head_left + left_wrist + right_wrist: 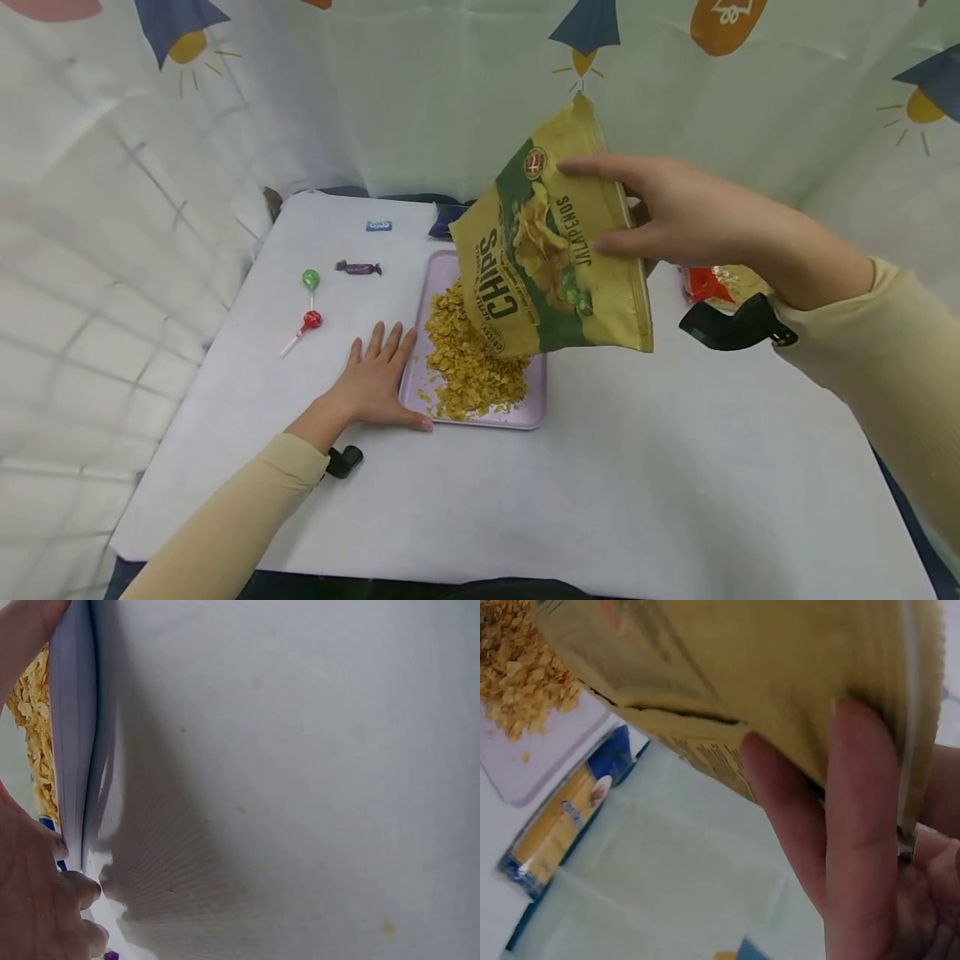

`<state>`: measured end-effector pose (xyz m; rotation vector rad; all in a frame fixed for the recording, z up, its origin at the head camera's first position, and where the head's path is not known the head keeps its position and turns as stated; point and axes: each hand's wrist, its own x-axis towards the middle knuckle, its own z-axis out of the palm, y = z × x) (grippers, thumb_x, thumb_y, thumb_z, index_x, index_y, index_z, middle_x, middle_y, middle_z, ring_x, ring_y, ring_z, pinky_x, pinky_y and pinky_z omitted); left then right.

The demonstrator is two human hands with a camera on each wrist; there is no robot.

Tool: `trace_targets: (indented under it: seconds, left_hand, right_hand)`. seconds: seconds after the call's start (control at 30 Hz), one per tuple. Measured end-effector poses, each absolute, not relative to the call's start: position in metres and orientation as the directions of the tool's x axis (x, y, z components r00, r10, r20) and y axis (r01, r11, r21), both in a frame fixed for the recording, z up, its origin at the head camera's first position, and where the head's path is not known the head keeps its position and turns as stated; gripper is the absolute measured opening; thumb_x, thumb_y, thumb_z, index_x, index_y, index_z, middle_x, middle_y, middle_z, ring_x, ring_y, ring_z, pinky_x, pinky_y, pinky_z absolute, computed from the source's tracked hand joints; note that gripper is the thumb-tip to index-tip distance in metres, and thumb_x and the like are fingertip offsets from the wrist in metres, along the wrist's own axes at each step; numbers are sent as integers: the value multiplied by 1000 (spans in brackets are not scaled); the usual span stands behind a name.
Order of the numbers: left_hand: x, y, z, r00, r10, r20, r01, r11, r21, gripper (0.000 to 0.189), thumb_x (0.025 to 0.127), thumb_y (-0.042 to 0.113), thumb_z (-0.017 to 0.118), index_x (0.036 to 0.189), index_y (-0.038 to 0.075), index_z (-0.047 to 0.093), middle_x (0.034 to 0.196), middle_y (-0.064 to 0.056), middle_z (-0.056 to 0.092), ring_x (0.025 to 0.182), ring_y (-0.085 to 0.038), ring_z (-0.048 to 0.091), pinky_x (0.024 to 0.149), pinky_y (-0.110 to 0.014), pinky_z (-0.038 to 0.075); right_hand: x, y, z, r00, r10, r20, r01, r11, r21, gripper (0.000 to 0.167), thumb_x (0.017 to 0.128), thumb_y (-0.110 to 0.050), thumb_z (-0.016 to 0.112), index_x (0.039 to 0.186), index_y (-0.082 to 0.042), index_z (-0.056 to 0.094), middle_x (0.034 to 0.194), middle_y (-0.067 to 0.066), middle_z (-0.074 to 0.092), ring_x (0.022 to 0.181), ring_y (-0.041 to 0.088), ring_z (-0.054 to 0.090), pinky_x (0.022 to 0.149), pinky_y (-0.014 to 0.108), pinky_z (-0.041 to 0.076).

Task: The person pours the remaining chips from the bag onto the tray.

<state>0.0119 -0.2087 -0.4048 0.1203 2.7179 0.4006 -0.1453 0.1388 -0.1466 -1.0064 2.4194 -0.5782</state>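
My right hand (678,208) grips a yellow and green bag of jalapeño chips (551,275) by its edge. The bag tilts, its lower left end over a lilac tray (536,404). Broken yellow chips (472,379) are heaped on the tray. In the right wrist view, fingers (862,802) press the bag's back; the thumb's hold is partly hidden. My left hand (375,385) lies spread on the table at the tray's left front corner. The left wrist view shows that hand (30,877) against the tray's side wall (73,742).
Left on the white table (675,483) lie a green lollipop (311,280), a red lollipop (311,320), a purple wrapped candy (358,268) and a small blue packet (378,226). A blue and yellow snack packet (566,817) lies behind the tray. Under my right forearm is a red package (707,286).
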Motion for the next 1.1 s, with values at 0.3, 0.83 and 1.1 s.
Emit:
trace_targets:
  seconds: [0.3, 0.83, 1.1]
  left_hand:
    - [14, -209, -404, -913, 134, -384, 17, 956, 294, 145, 64, 75, 82, 164, 3, 6, 171, -25, -1, 156, -51, -10, 119, -75, -1]
    - [13, -209, -403, -914, 153, -376, 37, 954, 297, 145, 64, 75, 82, 164, 2, 6, 170, -27, 1, 155, -53, -8, 119, -76, 0]
    - [19, -211, -402, -917, 158, -367, 50, 956, 287, 146, 63, 76, 81, 164, 1, 6, 170, -28, 1, 155, -53, -7, 118, -76, 1]
  right_hand:
    - [-163, 174, -174, -692, -683, -233, -383, 621, -684, 73, 99, -16, 68, 160, -35, 32, 131, 16, 61, 92, 22, 71, 66, 31, 59]
    - [-156, 232, -208, -777, -627, -60, -190, 324, -927, 76, 99, 4, 60, 163, -22, 28, 149, 9, 51, 83, 9, 70, 69, 24, 59]
    - [-120, 297, -290, -906, -415, 82, 97, -393, -914, 78, 99, 22, 40, 164, -16, 22, 151, 8, 49, 120, 24, 70, 82, 36, 61]
